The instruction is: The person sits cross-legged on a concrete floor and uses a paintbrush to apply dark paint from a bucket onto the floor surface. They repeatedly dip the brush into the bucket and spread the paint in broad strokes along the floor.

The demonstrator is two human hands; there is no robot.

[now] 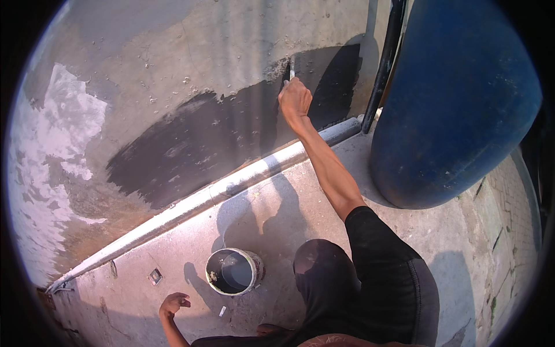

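Note:
My right hand (296, 101) is closed around a paintbrush (292, 68), its arm stretched out to the wall (191, 52). Only a narrow pale part of the brush shows above the fist. Fist and brush are at the upper edge of a dark grey painted patch (231, 130), which looks wet and streaky. Low on the left, my left hand (174, 303) hangs with its fingers loosely curled and nothing visible in them. Right of it stands a round paint bucket (258, 270) with grey liquid inside and a smeared rim.
A large blue barrel (457, 110) stands to the right, beside a dark upright pipe (384, 63). Along the wall's foot runs a pale pipe (202, 196). A small white scrap (222, 311) lies on the concrete floor (144, 248) by the bucket. My bent knee (325, 266) is in front.

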